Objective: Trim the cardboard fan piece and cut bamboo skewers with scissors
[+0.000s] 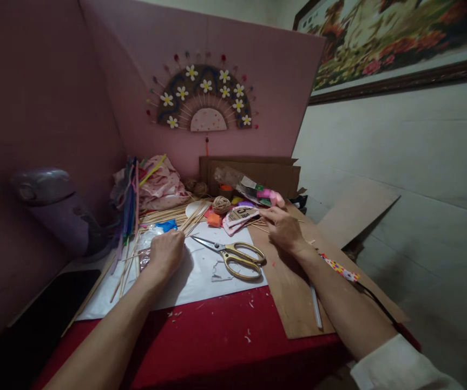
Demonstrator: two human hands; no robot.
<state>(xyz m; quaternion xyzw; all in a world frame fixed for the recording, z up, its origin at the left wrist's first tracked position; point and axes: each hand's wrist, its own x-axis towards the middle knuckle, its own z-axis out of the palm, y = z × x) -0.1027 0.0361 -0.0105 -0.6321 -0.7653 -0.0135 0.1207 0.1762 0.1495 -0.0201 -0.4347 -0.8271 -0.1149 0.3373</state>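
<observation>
My left hand rests as a closed fist on the white sheet, right beside a clear plastic bag and a spread of thin wooden sticks. What the fist holds is hidden. My right hand lies on the brown board, fingers curled and reaching toward a small printed packet and loose sticks. Gold-handled scissors lie shut on the white sheet between my two hands.
A ball of twine, orange and pink bits and a plastic bag of coloured pieces crowd the back. Pipe cleaners and pink cloth sit back left. A flowered fan decoration hangs on the pink panel. A white stick lies on the board.
</observation>
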